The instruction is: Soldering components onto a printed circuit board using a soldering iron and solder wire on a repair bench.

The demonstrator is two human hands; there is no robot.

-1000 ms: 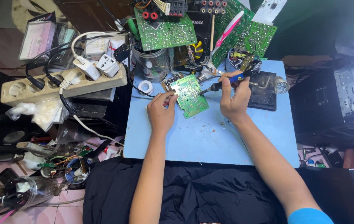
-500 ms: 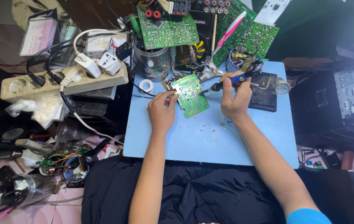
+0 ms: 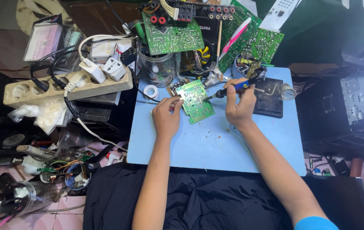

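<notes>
**Two hands, one little green board**

The left hand [image 3: 166, 116] rests on the blue mat [image 3: 216, 140]. Its fingers are curled in, w/ the thumb & first fingers pinched at the left edge of a small green circuit board [image 3: 195, 101]. Something thin may be held in that pinch, but it's too small to tell.

The board lies flat on the mat, near the back edge, between the two hands. It sits a bit crooked, not lined up w/ the mat.

The right hand [image 3: 239, 106] is closed around a soldering iron [image 3: 232, 88] (blue and black handle). The fingers wrap tight, like holding a fat pen. The iron's tip points left & comes down at the right side of the board, touching it or just about.

Just right of that hand is a dark stand [image 3: 269, 100] w/ a wire coil [image 3: 289, 91] on its far side. A small roll of white tape [image 3: 150, 91] lies near the mat's back left corner, next to a clear jar [image 3: 158, 68].

Behind the mat is a pile of bigger green boards [image 3: 171, 36], and a pink toothbrush [image 3: 238, 34] leans on them. Off to the left is a long cream power strip [image 3: 62, 87] w/ plugs and black cords in it. A black cloth [image 3: 207, 200] lies over the person's lap, under both arms.
</notes>
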